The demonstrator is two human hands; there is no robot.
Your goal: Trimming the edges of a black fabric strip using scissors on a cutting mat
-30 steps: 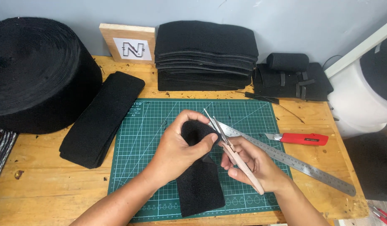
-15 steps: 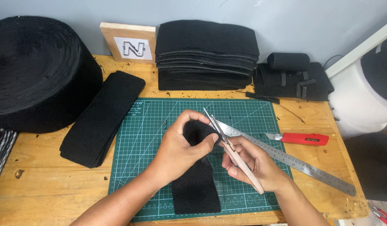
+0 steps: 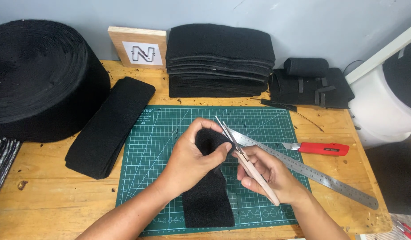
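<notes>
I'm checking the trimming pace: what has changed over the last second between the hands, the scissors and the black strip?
Very little. The black felt strip swung its lower end slightly to the left on the green cutting mat. The left hand still pinches the strip's upper end, and the right hand still holds the scissors at that edge. The steel ruler and red utility knife stayed put.

big black felt roll [image 3: 36, 80] sits far left on the wooden table [image 3: 50, 204]; flat black strip stack [image 3: 110, 126] leans beside it; wooden letter plaque [image 3: 138, 46] against the wall; tall pile of black pieces [image 3: 219, 60] next; red utility knife [image 3: 319, 148] right, near the steel ruler [image 3: 321, 177].
</notes>
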